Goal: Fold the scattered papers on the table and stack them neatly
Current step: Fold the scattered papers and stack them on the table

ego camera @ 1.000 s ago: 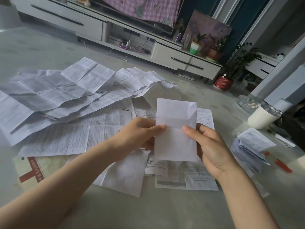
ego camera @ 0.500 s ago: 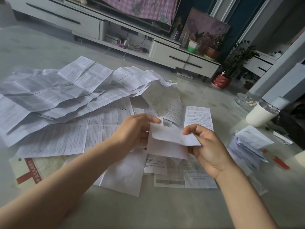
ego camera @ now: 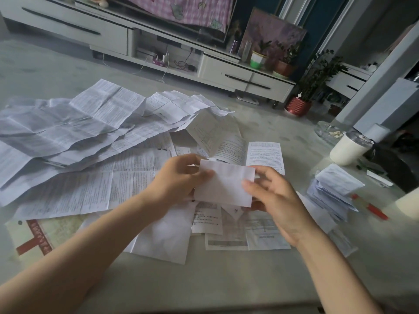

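A: We are holding the folded paper (ego camera: 224, 185) in the air, just above the scattered papers (ego camera: 68, 132) in the middle of the table (ego camera: 226, 279). Our left hand (ego camera: 179, 177) is pinching its left edge, thumb on the front. Our right hand (ego camera: 278, 200) is pinching the right edge, thumb on the front and fingers behind.

B: So both hands are gripping narrowly on the one sheet. What are we risking?

A: We are judging that the crease is not pressed yet. If we are easing either pinch now, the flap is likely to be springing open. A corner seems to be poking out at the top left, so pressing now may be fixing a crooked fold.

B: And carrying it over?

A: The stack of folded papers (ego camera: 333, 193) is lying well to the right, near the white cup (ego camera: 347, 150) and beside the red pen (ego camera: 371, 208). It is already fanning out, so a springy piece landing on it may be sliding it apart.

B: What is differing from a second ago?

A: Then we were holding the sheet tall, its upper half standing up. Half a second ago that half was coming down. Now it is lying on the lower half, making a shorter, wider piece, and our hands are sitting lower.
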Action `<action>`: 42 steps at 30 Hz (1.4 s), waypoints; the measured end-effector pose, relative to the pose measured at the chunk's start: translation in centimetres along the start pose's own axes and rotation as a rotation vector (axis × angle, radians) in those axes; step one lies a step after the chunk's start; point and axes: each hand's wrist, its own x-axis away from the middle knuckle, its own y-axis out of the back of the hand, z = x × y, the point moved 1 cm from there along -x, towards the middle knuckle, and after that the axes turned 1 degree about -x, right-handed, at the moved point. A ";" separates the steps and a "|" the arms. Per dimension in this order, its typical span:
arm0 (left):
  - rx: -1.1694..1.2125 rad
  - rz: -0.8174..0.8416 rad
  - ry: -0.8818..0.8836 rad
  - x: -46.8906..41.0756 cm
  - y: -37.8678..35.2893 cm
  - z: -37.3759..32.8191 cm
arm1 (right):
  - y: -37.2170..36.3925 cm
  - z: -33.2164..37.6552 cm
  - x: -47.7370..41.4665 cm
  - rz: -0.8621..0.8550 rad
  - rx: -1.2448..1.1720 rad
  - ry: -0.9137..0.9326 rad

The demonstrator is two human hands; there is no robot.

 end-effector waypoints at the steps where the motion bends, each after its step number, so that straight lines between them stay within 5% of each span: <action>1: -0.011 0.010 -0.007 0.1 -0.2 -0.1 | 0.1 -0.2 0.3 0.004 0.042 -0.001; 6: 0.014 0.072 0.007 0.6 -0.6 -0.4 | 2.1 -0.3 1.8 -0.076 0.090 0.014; 11: 0.121 0.076 0.036 0.6 -0.9 -0.8 | 9.1 0.0 3.9 -0.474 -0.151 0.008; 15: 0.028 0.106 -0.051 1.0 -2.6 -0.7 | 12.5 -0.9 5.2 -0.612 -0.221 -0.078; 22: -0.942 0.408 -0.618 -1.1 -12.5 -2.1 | 14.3 -2.3 5.3 -0.738 -0.357 -0.150; 27: -1.465 0.716 -0.573 -3.9 -16.7 -0.5 | 15.9 -3.6 5.3 -0.835 -0.319 -0.215; 42: -1.413 0.677 -0.833 -3.0 -16.7 3.1 | 15.7 -2.9 5.7 -0.724 -0.171 -0.237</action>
